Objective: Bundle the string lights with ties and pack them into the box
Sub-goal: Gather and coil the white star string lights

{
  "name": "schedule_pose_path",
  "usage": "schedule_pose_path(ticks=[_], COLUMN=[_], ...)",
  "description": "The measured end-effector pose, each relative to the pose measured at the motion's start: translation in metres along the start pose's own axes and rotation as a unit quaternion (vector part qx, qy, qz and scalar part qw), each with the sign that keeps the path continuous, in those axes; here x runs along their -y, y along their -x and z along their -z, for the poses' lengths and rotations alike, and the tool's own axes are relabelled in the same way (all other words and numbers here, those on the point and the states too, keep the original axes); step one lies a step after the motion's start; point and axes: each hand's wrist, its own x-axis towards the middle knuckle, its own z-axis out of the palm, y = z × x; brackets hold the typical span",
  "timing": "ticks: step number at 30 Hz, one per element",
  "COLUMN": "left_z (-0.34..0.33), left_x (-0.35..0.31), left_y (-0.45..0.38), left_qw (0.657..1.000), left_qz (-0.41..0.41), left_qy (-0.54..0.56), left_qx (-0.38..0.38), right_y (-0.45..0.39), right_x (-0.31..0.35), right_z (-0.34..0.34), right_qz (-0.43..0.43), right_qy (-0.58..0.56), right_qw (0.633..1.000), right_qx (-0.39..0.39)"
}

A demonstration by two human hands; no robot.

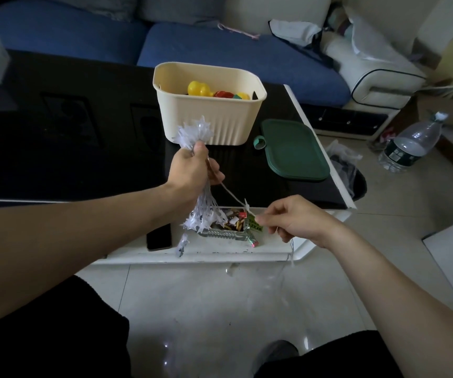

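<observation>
Clenching the string lights (202, 211), the left hand (192, 170) fists; right hand (288, 216) pinches the tie (243, 207).

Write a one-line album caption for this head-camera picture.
Left hand grips bundled string lights; right hand pulls a strand near the cream box.

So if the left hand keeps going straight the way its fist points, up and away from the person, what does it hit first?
Probably the cream box: the left hand holding the string lights points toward its ribbed front wall. Depth is unclear from this view.
</observation>
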Motion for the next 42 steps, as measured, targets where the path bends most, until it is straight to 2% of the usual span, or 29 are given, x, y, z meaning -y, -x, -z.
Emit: schedule_pose_path(ticks=[6, 14, 17, 19, 22, 27, 31, 35, 37, 40, 42], left_z=[-0.004, -0.01, -0.013, -0.015, -0.017, -0.017, -0.016, -0.012, -0.01, -0.009, -0.008], left_x=[0.002, 0.01, 0.008, 0.007, 0.008, 0.008, 0.008, 0.014, 0.014, 0.011, 0.01], left_y=[0.004, 0.017, 0.02, 0.021, 0.022, 0.026, 0.031, 0.029, 0.029, 0.031, 0.031], left_qw=[0.996, 0.983, 0.981, 0.981, 0.982, 0.978, 0.96, 0.949, 0.945, 0.938, 0.935], left_qz=[0.02, 0.042, 0.07, 0.078, 0.078, 0.118, 0.162, 0.152, 0.151, 0.141, 0.151], left_qy=[-0.027, -0.076, -0.068, -0.061, -0.048, -0.052, -0.083, -0.157, -0.181, -0.228, -0.222], left_qx=[0.079, 0.161, 0.169, 0.169, 0.164, 0.164, 0.213, 0.227, 0.226, 0.219, 0.232], right_y=[0.001, -0.001, -0.002, -0.002, 0.002, 0.007, 0.006, 0.002, 0.0, -0.001, -0.002], right_x=[0.007, 0.013, 0.015, 0.015, 0.019, 0.026, 0.033, 0.035, 0.035, 0.033, 0.027], right_z=[-0.009, -0.012, -0.017, -0.02, -0.025, -0.032, -0.04, -0.048, -0.046, -0.039, -0.031], right_qz=[0.067, 0.164, 0.173, 0.17, 0.17, 0.131, 0.149, 0.153, 0.151, 0.127, 0.114], right_qy=[0.083, 0.001, 0.082, 0.146, 0.152, 0.099, 0.169, 0.221, 0.212, 0.143, 0.08], right_qw=[0.993, 0.986, 0.98, 0.974, 0.974, 0.983, 0.961, 0.948, 0.954, 0.98, 0.99], right_qx=[0.047, -0.04, -0.05, -0.02, 0.002, -0.078, -0.16, -0.169, -0.147, -0.049, 0.011])
